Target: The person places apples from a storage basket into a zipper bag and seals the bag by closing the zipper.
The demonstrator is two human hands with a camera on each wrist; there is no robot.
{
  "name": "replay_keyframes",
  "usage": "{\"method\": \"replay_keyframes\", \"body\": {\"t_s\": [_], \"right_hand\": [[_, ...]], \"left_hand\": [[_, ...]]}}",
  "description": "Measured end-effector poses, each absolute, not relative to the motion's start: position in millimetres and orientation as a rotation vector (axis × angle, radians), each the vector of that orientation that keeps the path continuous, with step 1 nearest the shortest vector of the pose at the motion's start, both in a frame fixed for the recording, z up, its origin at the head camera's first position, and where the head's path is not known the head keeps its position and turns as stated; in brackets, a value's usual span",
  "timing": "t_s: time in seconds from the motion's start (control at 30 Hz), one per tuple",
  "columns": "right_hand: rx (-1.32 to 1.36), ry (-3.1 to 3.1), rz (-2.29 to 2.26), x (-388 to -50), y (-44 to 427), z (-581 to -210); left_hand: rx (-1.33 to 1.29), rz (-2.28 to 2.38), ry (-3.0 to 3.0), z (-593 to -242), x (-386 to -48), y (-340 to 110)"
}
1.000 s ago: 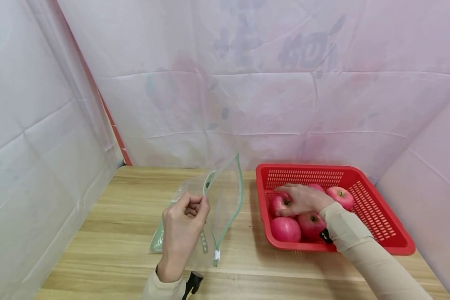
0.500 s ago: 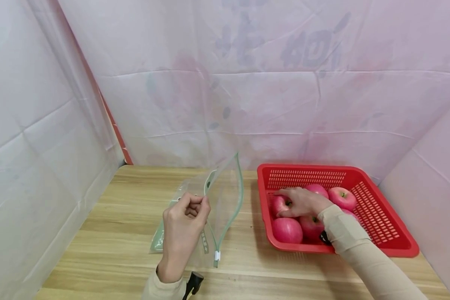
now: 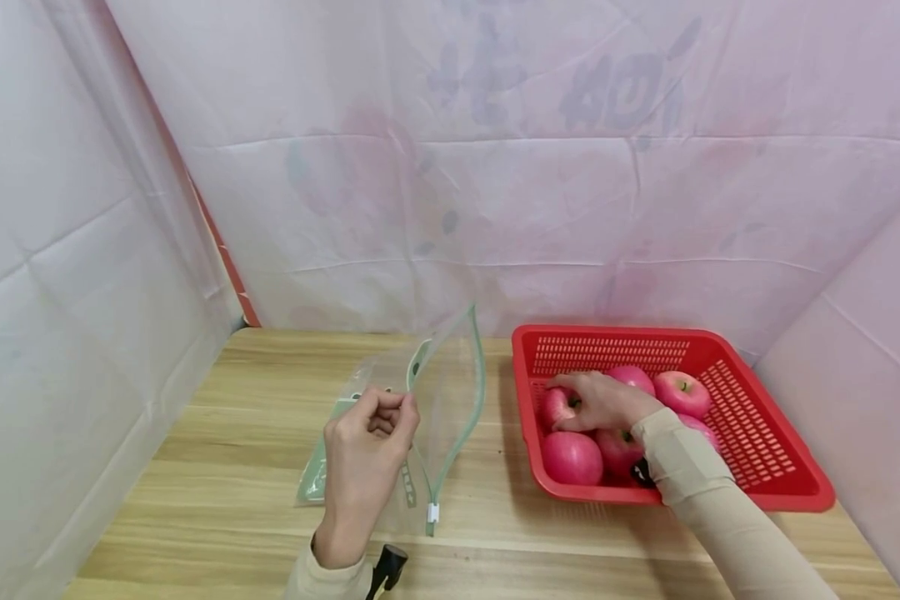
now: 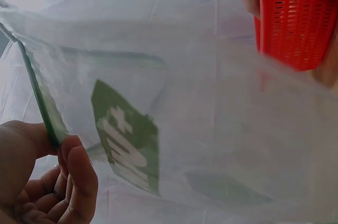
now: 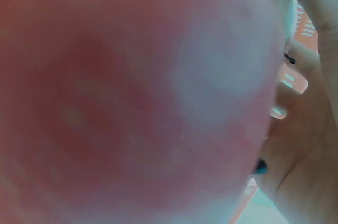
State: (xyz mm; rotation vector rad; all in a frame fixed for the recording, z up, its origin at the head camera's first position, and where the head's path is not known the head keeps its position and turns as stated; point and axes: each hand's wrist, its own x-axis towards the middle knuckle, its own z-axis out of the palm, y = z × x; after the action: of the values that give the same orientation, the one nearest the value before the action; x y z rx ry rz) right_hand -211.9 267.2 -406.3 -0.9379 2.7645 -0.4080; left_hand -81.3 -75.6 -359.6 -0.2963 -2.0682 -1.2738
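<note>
My left hand pinches the green-edged rim of a clear zip bag between thumb and index finger, and the bag's mouth gapes to the right. The left wrist view shows the same hand on the green strip, beside a green printed label. Inside the red basket, my right hand curls its fingers round an apple at the left wall. A large apple fills most of the right wrist view, hiding the fingertips; part of the hand shows at its right.
Other apples lie in the basket, one at the front left and one farther right. A green and clear packet rests on the wooden table left of my left hand. Pale cloth hangs behind and at both sides.
My right hand remains at the left apple, with only a slight shift of its wrist. The left hand and the bag hold nearly the same position, and the head view has moved slightly.
</note>
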Motion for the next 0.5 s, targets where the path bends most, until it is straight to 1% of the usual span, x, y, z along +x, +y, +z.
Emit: {"method": "replay_keyframes", "body": {"t_s": [0.23, 0.5], "right_hand": [[-0.984, 2.806, -0.384, -213.3, 268.5, -407.0], [-0.951, 2.834, -0.419, -216.2, 275.1, -406.1]], "left_hand": [[-0.294, -1.266, -2.063, -360.3, -77.8, -76.1], [-0.281, -1.266, -2.063, -359.4, -74.0, -73.6]]}}
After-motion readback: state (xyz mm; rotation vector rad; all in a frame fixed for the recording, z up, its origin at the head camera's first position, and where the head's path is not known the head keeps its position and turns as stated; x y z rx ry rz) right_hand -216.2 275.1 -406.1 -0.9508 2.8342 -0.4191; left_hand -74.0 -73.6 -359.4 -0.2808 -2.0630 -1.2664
